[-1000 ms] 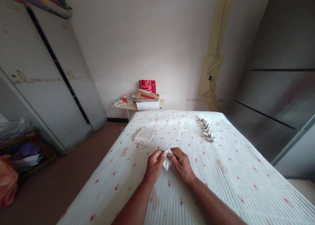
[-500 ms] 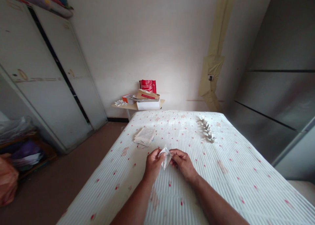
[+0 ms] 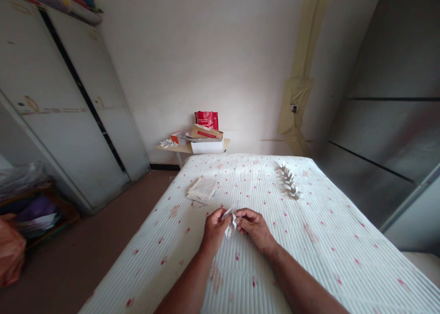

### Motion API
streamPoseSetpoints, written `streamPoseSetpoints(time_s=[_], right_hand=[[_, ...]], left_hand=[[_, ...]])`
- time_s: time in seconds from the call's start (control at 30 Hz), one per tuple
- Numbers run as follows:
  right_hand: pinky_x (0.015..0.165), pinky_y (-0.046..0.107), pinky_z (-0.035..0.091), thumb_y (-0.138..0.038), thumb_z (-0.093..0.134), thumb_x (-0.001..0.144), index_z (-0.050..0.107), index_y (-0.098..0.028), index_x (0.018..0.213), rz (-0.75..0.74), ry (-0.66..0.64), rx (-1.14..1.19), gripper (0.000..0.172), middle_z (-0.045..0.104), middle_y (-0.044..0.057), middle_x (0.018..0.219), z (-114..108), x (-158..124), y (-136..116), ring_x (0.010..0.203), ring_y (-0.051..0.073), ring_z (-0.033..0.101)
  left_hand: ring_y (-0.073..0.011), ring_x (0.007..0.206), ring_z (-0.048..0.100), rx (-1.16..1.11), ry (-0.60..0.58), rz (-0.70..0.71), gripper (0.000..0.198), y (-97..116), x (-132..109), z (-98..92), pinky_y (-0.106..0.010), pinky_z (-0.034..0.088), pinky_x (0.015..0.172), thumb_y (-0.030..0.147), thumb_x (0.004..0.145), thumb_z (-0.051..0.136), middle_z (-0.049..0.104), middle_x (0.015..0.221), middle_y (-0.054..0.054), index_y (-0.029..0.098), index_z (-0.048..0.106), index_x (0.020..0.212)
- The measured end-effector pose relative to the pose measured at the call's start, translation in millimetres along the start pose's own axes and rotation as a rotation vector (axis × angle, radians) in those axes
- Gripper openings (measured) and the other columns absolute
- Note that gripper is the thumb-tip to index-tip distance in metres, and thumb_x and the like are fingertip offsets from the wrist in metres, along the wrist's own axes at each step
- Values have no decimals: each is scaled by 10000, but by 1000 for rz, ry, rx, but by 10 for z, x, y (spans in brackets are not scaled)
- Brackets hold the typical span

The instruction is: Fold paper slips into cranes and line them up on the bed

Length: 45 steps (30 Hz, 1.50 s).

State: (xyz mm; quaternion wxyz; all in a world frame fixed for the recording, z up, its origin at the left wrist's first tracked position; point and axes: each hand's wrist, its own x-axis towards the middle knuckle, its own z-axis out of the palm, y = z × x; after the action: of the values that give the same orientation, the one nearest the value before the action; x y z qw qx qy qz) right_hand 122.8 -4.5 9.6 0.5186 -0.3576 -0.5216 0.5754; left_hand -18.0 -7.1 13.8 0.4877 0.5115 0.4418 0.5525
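Between my two hands is a small piece of folded paper (image 3: 230,230), held just above the bed. My left hand (image 3: 215,229) pinches its left side, thumb in front. On the other side, my right hand (image 3: 253,227) grips the right edge between thumb and fingers. The paper's folds stand apart, and part of it is hidden by my fingers. Beyond my left hand lies a stack of printed paper sheets (image 3: 202,190). Farther off to the right, several folded paper figures (image 3: 289,182) stand in a row.
A striped bedsheet with red spots (image 3: 237,277) covers the bed. Behind it, a small table (image 3: 161,147) bears a white box (image 3: 207,147), a red bag (image 3: 205,120) and white paper pieces (image 3: 168,143). Cabinets (image 3: 65,98) stand at left, a dark wardrobe (image 3: 388,130) at right.
The folded paper was a flat diamond shape facing me; now its folds are parted and its outline is narrower. My right fingers have shifted slightly left onto it.
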Motion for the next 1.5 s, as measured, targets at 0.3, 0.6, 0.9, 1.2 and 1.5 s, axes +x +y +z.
streamPoseSetpoints(time_s=[0.3, 0.6, 0.9, 1.2, 1.5], right_hand=[[477, 212, 336, -477, 571, 768, 534, -181, 734, -129, 41, -188, 301, 460, -50, 550, 2, -7, 35, 489, 86, 414], [528, 221, 378, -439, 541, 804, 555, -177, 722, -228, 56, -333, 275, 483, -28, 605, -42, 21, 52, 551, 102, 454], [557, 233, 421, -371, 629, 756, 670, -203, 852, -457, 29, -476, 198, 528, 32, 811, -105, 21, -45, 645, 116, 498], [545, 225, 363, -258, 559, 745, 568, -185, 763, -414, 174, -1005, 76, 533, 11, 760, 45, -106, -187, 561, 105, 484], [499, 240, 233, -170, 443, 760, 517, -183, 661, -315, 306, -1229, 124, 512, 4, 676, 55, -85, -145, 504, 99, 448]], left_hand=[[-75, 509, 409, 60, -30, 59, 309, 53, -22, 3, -172, 320, 489, 437, 702, 596, 454, 531, 48, 143, 531, 633], [-81, 524, 458, -48, -58, -49, 231, 20, 4, 24, -184, 355, 513, 283, 579, 678, 530, 574, 34, 124, 578, 713], [-77, 486, 438, 17, -35, -94, 206, -11, 21, 32, -178, 332, 480, 269, 560, 671, 495, 520, 60, 141, 571, 686], [-124, 576, 528, 404, 97, 135, 115, -59, 7, 60, -198, 368, 555, 156, 600, 557, 601, 605, 24, 173, 628, 688], [-106, 510, 415, 743, 115, 333, 151, -73, -49, 112, -211, 278, 544, 68, 579, 483, 487, 534, 37, 190, 571, 589]])
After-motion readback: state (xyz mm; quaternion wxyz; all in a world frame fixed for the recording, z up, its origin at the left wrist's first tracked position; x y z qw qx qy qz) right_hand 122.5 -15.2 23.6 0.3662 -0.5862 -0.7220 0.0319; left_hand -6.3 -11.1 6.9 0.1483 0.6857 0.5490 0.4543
